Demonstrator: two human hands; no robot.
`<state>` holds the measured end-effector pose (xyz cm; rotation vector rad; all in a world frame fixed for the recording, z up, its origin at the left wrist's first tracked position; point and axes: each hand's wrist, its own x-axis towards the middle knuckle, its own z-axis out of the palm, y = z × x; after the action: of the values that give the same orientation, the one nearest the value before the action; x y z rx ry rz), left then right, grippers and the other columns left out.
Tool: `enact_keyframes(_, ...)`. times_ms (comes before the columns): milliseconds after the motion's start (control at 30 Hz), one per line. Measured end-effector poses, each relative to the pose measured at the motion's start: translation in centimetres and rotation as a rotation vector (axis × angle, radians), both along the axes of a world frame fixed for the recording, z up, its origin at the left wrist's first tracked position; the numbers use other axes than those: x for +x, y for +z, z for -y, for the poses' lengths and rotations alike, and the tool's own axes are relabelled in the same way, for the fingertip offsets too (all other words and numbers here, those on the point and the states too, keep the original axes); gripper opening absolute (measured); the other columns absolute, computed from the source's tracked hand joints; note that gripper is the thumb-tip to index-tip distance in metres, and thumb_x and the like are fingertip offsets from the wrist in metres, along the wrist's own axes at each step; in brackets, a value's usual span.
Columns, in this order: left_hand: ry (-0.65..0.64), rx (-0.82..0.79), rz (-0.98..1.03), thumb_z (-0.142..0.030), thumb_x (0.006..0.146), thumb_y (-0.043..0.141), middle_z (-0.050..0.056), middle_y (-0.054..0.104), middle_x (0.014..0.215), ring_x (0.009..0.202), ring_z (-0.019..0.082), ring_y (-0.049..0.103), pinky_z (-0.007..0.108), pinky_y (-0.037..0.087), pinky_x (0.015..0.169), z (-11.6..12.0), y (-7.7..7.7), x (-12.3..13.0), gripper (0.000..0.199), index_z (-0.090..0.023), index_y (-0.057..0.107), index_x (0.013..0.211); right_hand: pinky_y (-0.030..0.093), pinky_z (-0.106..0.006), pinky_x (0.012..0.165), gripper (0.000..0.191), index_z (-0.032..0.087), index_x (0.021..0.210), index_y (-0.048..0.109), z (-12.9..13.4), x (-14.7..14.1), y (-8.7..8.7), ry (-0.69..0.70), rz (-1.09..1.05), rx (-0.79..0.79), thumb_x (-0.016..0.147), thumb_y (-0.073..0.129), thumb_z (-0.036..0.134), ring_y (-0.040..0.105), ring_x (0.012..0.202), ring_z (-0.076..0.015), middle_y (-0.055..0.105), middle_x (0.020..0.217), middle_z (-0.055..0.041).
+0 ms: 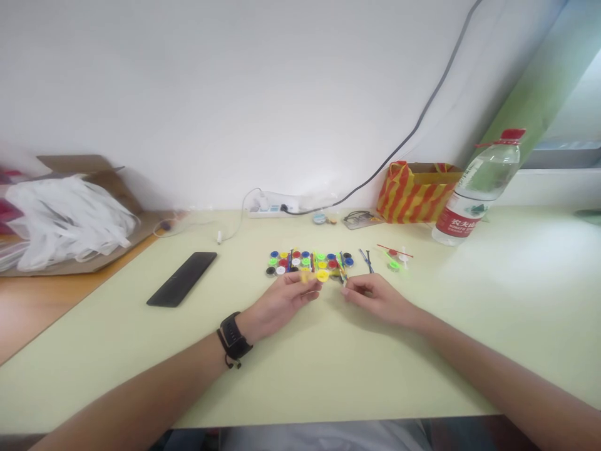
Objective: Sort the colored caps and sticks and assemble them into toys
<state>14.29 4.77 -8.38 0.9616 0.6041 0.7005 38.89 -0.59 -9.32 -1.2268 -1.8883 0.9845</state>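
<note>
My left hand (288, 299), a dark watch on its wrist, pinches a small yellow round plastic piece (322, 275) between thumb and fingers. Close by on the right, my right hand (378, 299) has its thumb and index finger together; whatever sits between those fingertips is too small to make out. Just beyond both hands lie several small round pieces in rows, among them a red one (332, 264) and a blue one (274, 255). Thin coloured sticks lie over the rows. A pair of dark thin strips (368, 260) rests to the right of the rows.
Further right lie a red stick (395, 250) and a green round piece (393, 266). A black flat case (182, 279) is on the left. At the back stand a power strip (272, 205), a striped bag (417, 194) and a large water bottle (479, 191).
</note>
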Motion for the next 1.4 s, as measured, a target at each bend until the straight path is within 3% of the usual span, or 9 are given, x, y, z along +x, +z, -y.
enact_keyframes(233, -0.036, -0.032, 0.073, -0.027, 0.088, 0.081, 0.003, 0.070, 0.087, 0.079, 0.009, 0.063, 0.022, 0.051, 0.082, -0.4, -0.5, -0.2, 0.015, -0.014, 0.075, 0.087, 0.034, -0.027, 0.057, 0.044, 0.019, 0.072, 0.057, 0.1, 0.0, 0.0, 0.003, -0.007, -0.010, 0.100, 0.054, 0.052, 0.042, 0.063, -0.0142, 0.049, 0.068, 0.0011)
enact_keyframes(833, -0.058, 0.051, -0.030, -0.031, 0.082, 0.086, 0.006, 0.073, 0.088, 0.080, 0.012, 0.064, 0.024, 0.052, 0.081, 0.2, 0.0, 0.0, 0.019, -0.015, 0.078, 0.087, 0.035, -0.027, 0.057, 0.043, 0.019, 0.073, 0.060, -0.2, 0.2, 0.0, 0.008, -0.001, -0.021, 0.099, 0.055, 0.053, 0.044, 0.064, -0.0145, 0.052, 0.070, 0.0003)
enact_keyframes(1100, -0.129, 0.237, -0.131, -0.038, 0.081, 0.085, 0.008, 0.076, 0.089, 0.081, 0.016, 0.067, 0.029, 0.051, 0.080, 0.6, -0.4, 0.3, 0.026, -0.017, 0.082, 0.095, 0.040, -0.027, 0.059, 0.043, 0.019, 0.097, 0.069, 0.1, 0.0, 0.9, 0.000, -0.195, -0.124, 0.098, 0.057, 0.059, 0.051, 0.064, -0.0154, 0.057, 0.070, 0.0001)
enact_keyframes(1233, -0.160, 0.321, -0.208, -0.042, 0.084, 0.082, 0.008, 0.076, 0.089, 0.081, 0.017, 0.066, 0.029, 0.051, 0.077, 0.8, -0.7, 0.4, 0.027, -0.017, 0.082, 0.095, 0.043, -0.028, 0.064, 0.039, 0.019, 0.098, 0.066, 0.4, -0.2, 1.1, 0.040, -0.223, -0.122, 0.101, 0.053, 0.056, 0.053, 0.067, -0.0156, 0.058, 0.072, 0.0002)
enact_keyframes(1400, -0.147, 0.330, -0.294, -0.042, 0.081, 0.084, 0.008, 0.077, 0.092, 0.083, 0.017, 0.069, 0.029, 0.052, 0.080, 0.9, -0.7, 0.4, 0.028, -0.018, 0.080, 0.096, 0.043, -0.027, 0.065, 0.037, 0.020, 0.110, 0.067, 0.5, -0.4, 0.9, 0.116, -0.212, -0.137, 0.094, 0.068, 0.053, 0.053, 0.069, -0.0153, 0.059, 0.076, 0.0008)
